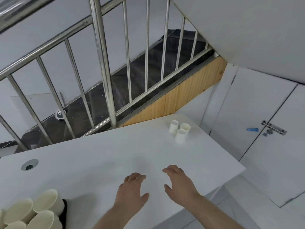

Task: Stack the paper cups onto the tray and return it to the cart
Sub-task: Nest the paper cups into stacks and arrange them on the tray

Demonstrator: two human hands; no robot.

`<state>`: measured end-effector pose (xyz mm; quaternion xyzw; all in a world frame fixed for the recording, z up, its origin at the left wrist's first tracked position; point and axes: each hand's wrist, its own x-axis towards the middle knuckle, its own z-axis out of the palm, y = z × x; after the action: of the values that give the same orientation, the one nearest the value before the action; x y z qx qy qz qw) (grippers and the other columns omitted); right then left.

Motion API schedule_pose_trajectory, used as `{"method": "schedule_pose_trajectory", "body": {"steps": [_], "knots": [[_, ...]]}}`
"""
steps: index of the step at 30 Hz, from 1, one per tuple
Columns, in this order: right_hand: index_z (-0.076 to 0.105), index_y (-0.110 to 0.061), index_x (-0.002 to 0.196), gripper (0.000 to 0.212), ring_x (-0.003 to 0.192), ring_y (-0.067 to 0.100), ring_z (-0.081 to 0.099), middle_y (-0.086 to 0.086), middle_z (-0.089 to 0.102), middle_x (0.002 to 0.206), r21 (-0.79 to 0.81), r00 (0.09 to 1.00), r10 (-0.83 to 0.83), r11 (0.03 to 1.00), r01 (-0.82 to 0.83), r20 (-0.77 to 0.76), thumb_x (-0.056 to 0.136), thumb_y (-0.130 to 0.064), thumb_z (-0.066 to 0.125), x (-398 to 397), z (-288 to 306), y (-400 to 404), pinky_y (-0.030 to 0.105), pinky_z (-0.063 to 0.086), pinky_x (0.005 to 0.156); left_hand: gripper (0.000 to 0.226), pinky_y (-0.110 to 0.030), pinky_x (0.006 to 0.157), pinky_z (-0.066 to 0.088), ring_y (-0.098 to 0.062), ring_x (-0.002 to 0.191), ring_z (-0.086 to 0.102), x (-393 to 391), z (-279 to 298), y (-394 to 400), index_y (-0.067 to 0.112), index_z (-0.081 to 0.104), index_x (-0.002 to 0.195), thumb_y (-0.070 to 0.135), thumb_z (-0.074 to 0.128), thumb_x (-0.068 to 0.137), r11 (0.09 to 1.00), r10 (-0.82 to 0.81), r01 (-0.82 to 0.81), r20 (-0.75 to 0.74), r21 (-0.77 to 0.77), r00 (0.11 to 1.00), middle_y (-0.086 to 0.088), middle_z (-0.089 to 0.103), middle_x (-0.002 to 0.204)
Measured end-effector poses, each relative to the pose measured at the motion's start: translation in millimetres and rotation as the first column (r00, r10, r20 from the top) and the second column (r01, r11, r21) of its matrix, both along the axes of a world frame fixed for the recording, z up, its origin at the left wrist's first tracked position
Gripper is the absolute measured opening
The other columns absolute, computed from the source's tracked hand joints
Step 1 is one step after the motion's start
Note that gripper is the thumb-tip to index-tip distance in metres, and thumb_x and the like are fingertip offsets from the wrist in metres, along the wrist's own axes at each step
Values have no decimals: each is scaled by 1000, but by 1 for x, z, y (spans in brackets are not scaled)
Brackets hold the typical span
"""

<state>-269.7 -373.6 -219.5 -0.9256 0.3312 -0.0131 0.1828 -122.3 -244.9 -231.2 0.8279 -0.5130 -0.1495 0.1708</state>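
Left hand (132,187) & right hand (179,182) spread, empty, palms down over counter (99,154), 3 cups (179,131) upright at 1 o'clock, more cups (31,212) on tray (64,212) at 8 o'clock

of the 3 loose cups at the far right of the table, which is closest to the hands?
The front cup of the trio. It stands nearer the table's near edge than the other two cups behind it, so it is closest to the right hand.

A white desk (102,156) has a round cable hole (29,164) at its left. Beyond it runs a steel stair railing (102,52); a latch (274,128) sits on the right door.
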Motion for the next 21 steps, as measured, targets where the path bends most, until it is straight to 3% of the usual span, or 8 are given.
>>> {"method": "schedule_pose_trajectory", "body": {"steps": [10,21], "knots": [[33,-24,147,53,133,11,34,-8,29,147,-3,993,-110,994,110,-49,96,-29,49,-26,-11,-82,26,47,95,59,-25,103,38,-10,135,31,-9,-12,-100,30,32,144,42,54,90,997,-79,79,-11,26,997,13,31,145],[33,-27,147,54,133,12,34,-7,31,148,-18,980,-103,995,101,-171,97,-31,50,23,-34,-207,23,46,97,57,-27,105,38,-13,133,34,43,-36,-214,28,36,142,39,55,90,999,-52,51,-93,-8,994,9,35,145]]}}
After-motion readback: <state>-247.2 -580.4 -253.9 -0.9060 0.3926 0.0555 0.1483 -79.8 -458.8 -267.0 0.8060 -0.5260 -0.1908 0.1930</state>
